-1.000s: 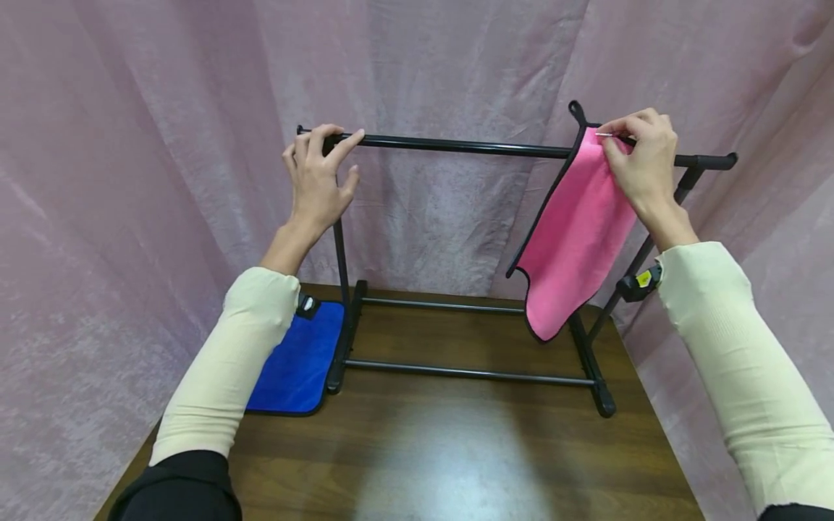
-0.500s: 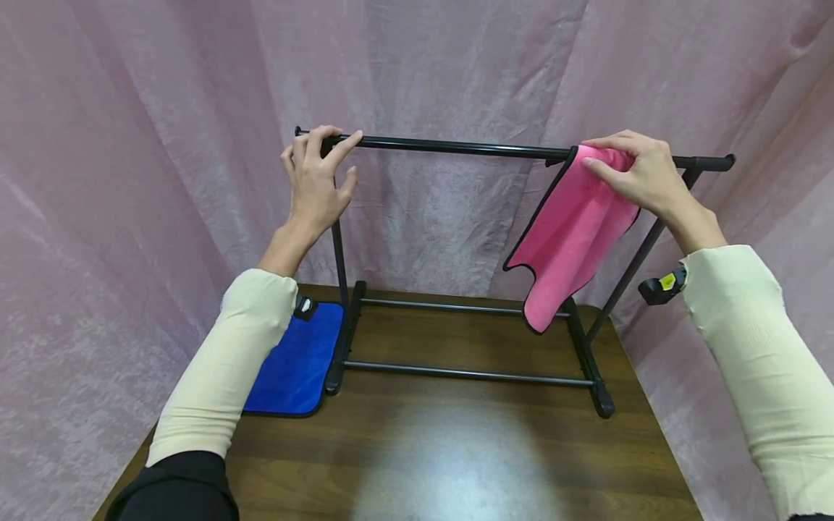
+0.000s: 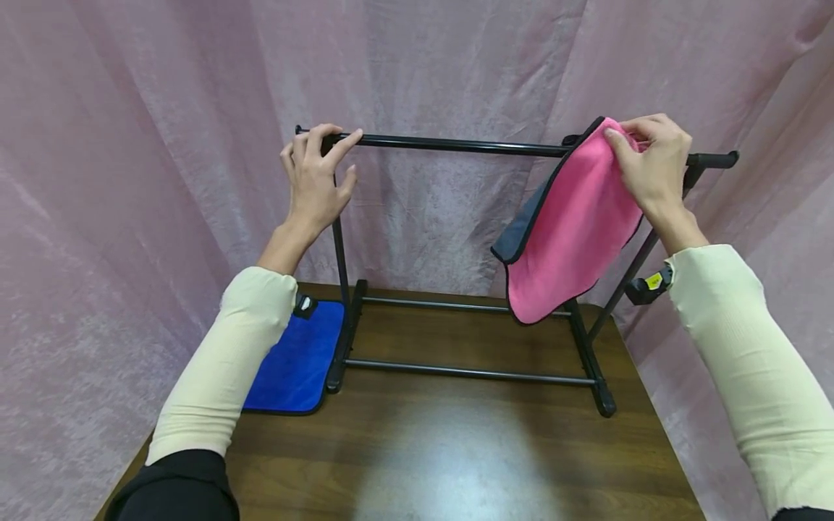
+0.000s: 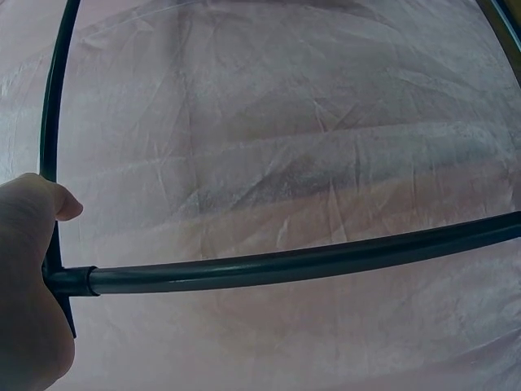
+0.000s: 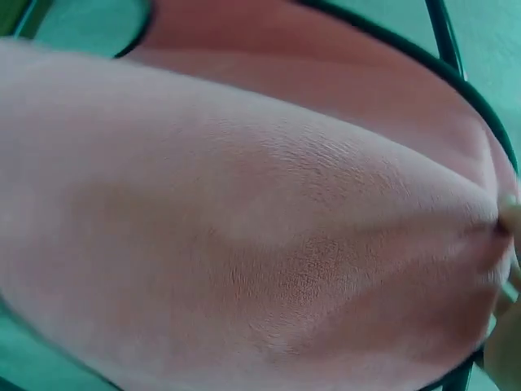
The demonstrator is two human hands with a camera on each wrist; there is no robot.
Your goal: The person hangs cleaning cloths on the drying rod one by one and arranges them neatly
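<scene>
A dark wooden table (image 3: 456, 441) fills the foreground, with a blue cloth (image 3: 296, 358) lying flat near its left edge, partly under the cream sleeve of the person's left arm. Behind it stands a black drying rack (image 3: 469, 373), its feet on the tabletop and its top rail (image 3: 456, 147) running level across the scene. At the rail's left end, the left hand (image 3: 316, 181) rests with fingers curled over the bar; the left wrist view shows the palm against the corner where rail meets upright (image 4: 50, 163). At the right end, the right hand (image 3: 654, 163) pinches the upper edge of a pink cloth (image 3: 567, 231) between thumb and curled fingers, holding it at the rail. The cloth, trimmed in black, hangs slantwise down toward the table's far right side, its lower corner free in the air. The right wrist view is filled by pink fabric (image 5: 260, 236). Pale pink curtains (image 3: 150, 145) close off the background on all sides.
</scene>
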